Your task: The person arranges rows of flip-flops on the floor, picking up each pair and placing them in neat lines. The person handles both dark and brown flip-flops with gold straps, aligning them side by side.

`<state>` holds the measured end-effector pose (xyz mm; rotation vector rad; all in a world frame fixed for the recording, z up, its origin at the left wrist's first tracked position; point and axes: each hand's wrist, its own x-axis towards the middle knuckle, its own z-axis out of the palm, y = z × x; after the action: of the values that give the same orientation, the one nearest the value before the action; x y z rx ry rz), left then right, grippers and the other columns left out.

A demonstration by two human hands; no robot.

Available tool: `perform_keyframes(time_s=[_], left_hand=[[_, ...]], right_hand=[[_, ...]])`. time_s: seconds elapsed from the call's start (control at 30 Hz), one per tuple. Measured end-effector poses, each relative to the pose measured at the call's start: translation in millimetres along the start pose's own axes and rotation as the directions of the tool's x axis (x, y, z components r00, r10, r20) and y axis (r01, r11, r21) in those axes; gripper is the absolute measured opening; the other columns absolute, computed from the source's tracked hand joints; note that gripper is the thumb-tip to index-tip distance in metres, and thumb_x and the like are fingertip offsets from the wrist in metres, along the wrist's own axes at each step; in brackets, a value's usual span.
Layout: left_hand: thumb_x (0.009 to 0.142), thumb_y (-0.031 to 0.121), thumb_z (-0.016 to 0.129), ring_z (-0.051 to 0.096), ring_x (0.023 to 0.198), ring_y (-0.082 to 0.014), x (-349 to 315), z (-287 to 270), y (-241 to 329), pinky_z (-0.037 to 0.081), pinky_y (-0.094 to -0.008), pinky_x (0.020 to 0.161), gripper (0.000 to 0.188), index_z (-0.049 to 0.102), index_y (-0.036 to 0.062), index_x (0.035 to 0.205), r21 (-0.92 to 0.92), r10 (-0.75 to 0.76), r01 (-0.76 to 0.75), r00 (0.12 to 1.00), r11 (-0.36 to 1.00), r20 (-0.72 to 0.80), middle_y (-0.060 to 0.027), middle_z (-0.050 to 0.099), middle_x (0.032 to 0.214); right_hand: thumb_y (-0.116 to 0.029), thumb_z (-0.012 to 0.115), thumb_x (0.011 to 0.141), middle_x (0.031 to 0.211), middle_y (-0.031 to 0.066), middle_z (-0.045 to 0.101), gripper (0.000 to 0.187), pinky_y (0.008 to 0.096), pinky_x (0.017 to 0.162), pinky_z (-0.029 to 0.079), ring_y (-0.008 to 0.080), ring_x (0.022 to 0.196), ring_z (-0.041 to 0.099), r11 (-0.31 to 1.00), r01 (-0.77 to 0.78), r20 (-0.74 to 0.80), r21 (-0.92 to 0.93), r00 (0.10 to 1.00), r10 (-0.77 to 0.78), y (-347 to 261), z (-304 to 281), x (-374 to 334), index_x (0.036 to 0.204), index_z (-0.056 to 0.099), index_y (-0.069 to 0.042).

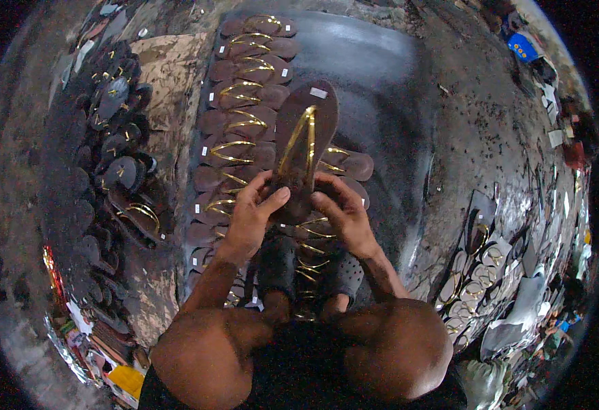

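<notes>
A brown flip-flop (305, 126) with a shiny gold V-shaped strap and a small white sticker near the toe is held up in front of me, toe pointing away. My left hand (255, 208) grips its left edge near the heel, thumb on top. On the opposite edge, my right hand (344, 212) pinches the sole, fingers curled beneath. Under and beyond it, a long row of similar brown flip-flops (248, 119) with gold straps lies overlapping on a dark sheet. A second, shorter row (354, 166) shows partly behind the held one.
Left of the row lies a heap of dark flip-flops (118, 171) beside flattened cardboard (170, 75). More gold-strapped flip-flops (480, 280) are piled at the right among scraps. The dark sheet (354, 48) spans the middle. My feet in dark perforated shoes (349, 273) stand close below my hands.
</notes>
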<state>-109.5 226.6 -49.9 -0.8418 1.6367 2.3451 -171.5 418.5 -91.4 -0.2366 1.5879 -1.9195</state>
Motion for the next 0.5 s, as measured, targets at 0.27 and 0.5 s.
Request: perform_keyframes(time_s=[0.27,0.5], left_hand=[[0.098,0.016,0.07,0.063,0.109,-0.0136,-24,23,16,0.051,-0.0302,0.098,0.045,0.055,-0.0058,0.135,0.134,0.08,-0.089,0.994,0.987,0.07,-0.0091,0.068,0.12],[0.099,0.015,0.069,0.064,0.11,-0.0138,-26,21,8,0.05,-0.0301,0.1,0.042,0.057,-0.0052,0.134,0.048,0.075,-0.079,0.995,0.996,0.071,-0.0095,0.069,0.12]], right_hand=[[-0.003,0.071,0.094,0.105,-0.0004,0.068,0.016,0.029,0.09,0.05,0.0111,0.099,0.063,0.958,-0.06,-0.013,0.28,0.998,0.066,35,-21,-3,0.109,0.067,-0.007],[-0.002,0.072,0.093,0.105,0.0012,0.07,0.014,0.0303,0.092,0.049,0.0138,0.1,0.063,0.972,-0.042,-0.049,0.231,0.997,0.054,24,-16,-8,0.106,0.07,-0.006]])
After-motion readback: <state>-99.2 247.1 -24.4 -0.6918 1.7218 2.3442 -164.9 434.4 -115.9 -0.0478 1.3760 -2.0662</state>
